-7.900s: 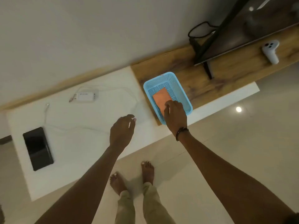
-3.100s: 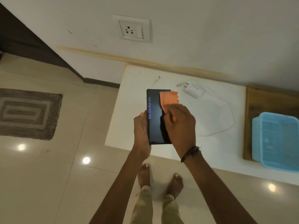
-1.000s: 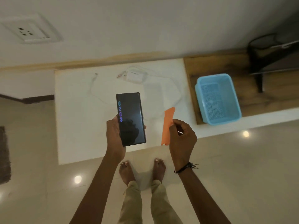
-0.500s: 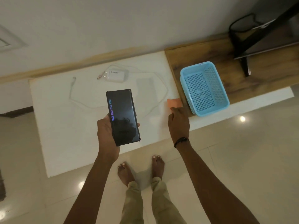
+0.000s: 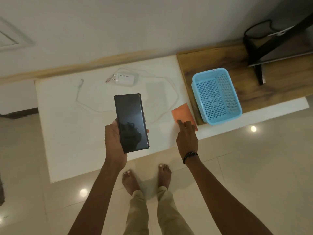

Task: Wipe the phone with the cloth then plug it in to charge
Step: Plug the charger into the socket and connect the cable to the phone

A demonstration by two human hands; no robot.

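My left hand (image 5: 113, 139) grips a black phone (image 5: 131, 119) by its lower half, screen up and dark, above the white table (image 5: 72, 136). An orange cloth (image 5: 182, 112) lies flat at the table's right edge, beside the blue basket. My right hand (image 5: 187, 139) rests its fingertips on the cloth's near end; the thumb is hidden, so the grip is unclear. A white charger adapter (image 5: 126, 78) lies at the back of the table. Its thin white cable (image 5: 174, 92) loops across the top, with the free plug end (image 5: 81, 80) at the back left.
An empty blue plastic basket (image 5: 220, 120) stands on a wooden shelf (image 5: 254, 89) to the right. A dark TV with its stand (image 5: 260, 73) and black cords is at the far right. A wall socket plate (image 5: 7, 38) shows at the left edge. My bare feet stand on glossy tiles.
My right hand has lowered the orange cloth flat onto the table beside the basket. The phone's lit digits have gone dark. My left hand keeps the phone in about the same place.
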